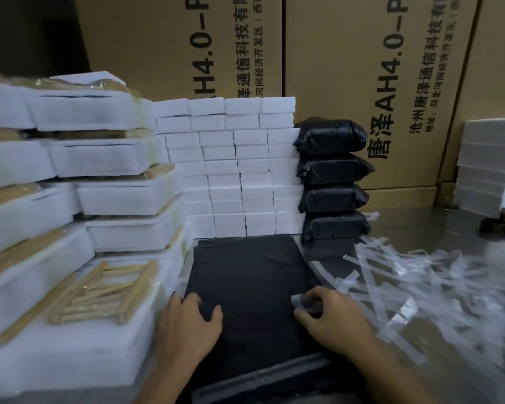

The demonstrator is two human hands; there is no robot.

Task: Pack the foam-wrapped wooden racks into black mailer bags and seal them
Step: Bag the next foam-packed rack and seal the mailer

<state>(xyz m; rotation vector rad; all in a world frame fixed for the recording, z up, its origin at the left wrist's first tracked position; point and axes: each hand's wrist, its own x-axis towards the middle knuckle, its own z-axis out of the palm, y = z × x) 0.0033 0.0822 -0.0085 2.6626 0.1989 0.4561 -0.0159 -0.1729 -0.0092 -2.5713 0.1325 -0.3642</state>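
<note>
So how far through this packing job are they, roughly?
Done: four sealed black parcels stacked by the cardboard boxes, and a heap of peeled strips. In hand: the left hand presses the flat black mailer bags while the right hand pinches a strip. Left: tall stacks of foam-wrapped wooden racks.

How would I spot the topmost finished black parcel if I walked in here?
Find the big cardboard boxes at the back, then the wall of small white boxes before them. At its right stands a stack of sealed black parcels; the topmost parcel is the puffiest, its right end jutting out.
</note>
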